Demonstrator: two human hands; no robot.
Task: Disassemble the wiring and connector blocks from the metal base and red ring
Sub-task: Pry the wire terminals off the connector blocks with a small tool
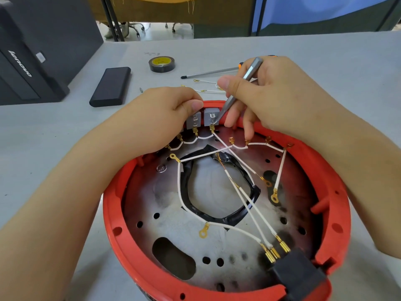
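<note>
A red ring (pixel 112 205) surrounds a round metal base (pixel 173 216) with a black-edged middle opening. White wires (pixel 249 205) with gold terminals cross the base and run to a black connector block (pixel 299 276) at the near right. Two grey connector blocks (pixel 209 117) sit at the far rim. My left hand (pixel 165 118) pinches the left grey block (pixel 193 121). My right hand (pixel 269 98) holds grey metal tweezers (pixel 236 94), whose tip touches the right grey block above a gold spade terminal (pixel 212 128).
Behind the ring lie loose white wires (pixel 208 86), a long screwdriver (pixel 208 73), a roll of black tape (pixel 161 64), a flat black bar (pixel 110 86) and a tiny screw bit (pixel 141 89). A dark computer case (pixel 32 51) stands at far left.
</note>
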